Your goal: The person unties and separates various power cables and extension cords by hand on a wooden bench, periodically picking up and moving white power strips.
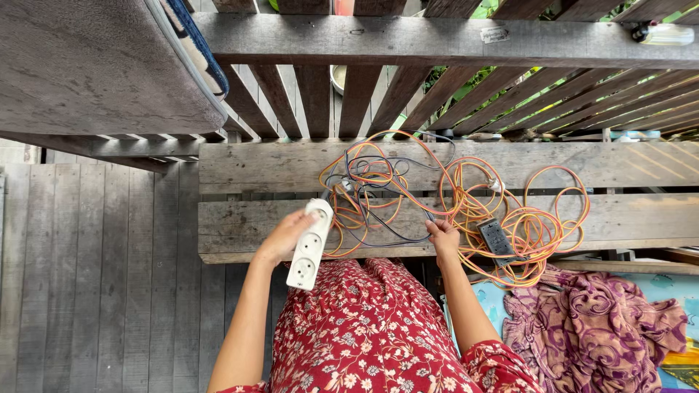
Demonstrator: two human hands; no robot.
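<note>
White power strip [310, 244]: held at its upper end by the left hand [285, 236], fingers clasped around the body, over the front edge of the wooden bench [255, 167]. Its lead runs into the tangle of orange and dark cords [451, 196] spread on the bench. Right hand [443, 237]: fingers pinched on a cord at the tangle's near edge. A dark socket block [496, 236] lies within the tangle, right of that hand. Purple patterned cloth [590, 320] lies below the bench at right

Left hand [282, 236] gripping; right hand [443, 237] pinching, fingers closed.
</note>
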